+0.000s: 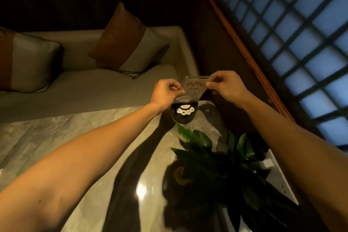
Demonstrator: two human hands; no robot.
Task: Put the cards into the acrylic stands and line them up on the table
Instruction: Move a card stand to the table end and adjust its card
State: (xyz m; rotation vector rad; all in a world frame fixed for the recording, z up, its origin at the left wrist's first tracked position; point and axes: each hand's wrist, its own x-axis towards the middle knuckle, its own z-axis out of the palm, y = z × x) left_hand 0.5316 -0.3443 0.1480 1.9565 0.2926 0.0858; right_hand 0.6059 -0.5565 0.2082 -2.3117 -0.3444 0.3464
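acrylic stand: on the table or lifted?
Lifted. The acrylic stand hangs tilted above the table, pinched at its sides by left hand and right hand, over a dark round object.

Marbled grey table [56, 137], green plant [201, 139]

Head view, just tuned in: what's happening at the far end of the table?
A person holds a clear acrylic stand with a handwritten card in it, raised above the marble table. The left hand pinches its left edge and the right hand its upper right edge. Directly below sits a dark round object with small buttons. A leafy plant stands nearer the camera. No other stands show on the table.
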